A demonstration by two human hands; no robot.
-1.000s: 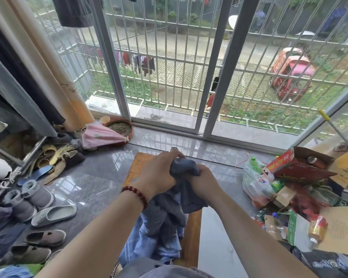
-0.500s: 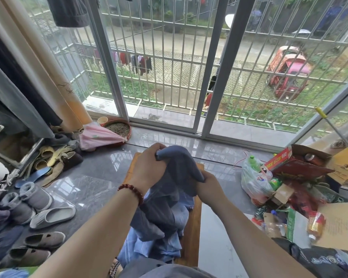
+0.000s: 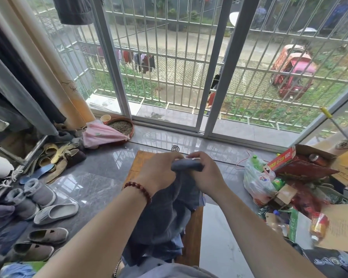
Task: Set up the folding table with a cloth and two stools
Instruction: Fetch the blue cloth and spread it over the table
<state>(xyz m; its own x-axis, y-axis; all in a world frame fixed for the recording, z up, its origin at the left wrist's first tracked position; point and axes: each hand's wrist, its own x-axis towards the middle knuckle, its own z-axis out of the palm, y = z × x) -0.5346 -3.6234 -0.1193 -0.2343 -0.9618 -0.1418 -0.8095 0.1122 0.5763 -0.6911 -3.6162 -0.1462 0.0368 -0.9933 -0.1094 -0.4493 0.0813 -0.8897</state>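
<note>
A grey-blue cloth (image 3: 167,217) hangs bunched over the small wooden table (image 3: 191,235), which stands low on the tiled floor in front of me. My left hand (image 3: 159,171), with a red bead bracelet at the wrist, grips the cloth's top edge. My right hand (image 3: 204,174) grips the same edge right beside it, fingers closed over a fold. The cloth's lower part drapes down over the tabletop and covers most of it. No stools are visible.
Shoes and slippers (image 3: 54,212) lie in a heap on the left floor. A pink folded umbrella (image 3: 102,134) and a round tray (image 3: 122,125) sit by the barred window (image 3: 169,77). Bags, bottles and cardboard boxes (image 3: 301,177) crowd the right side.
Both hands have come together at the cloth's top edge and shifted slightly forward. The bunched cloth now hangs lower between them than before.
</note>
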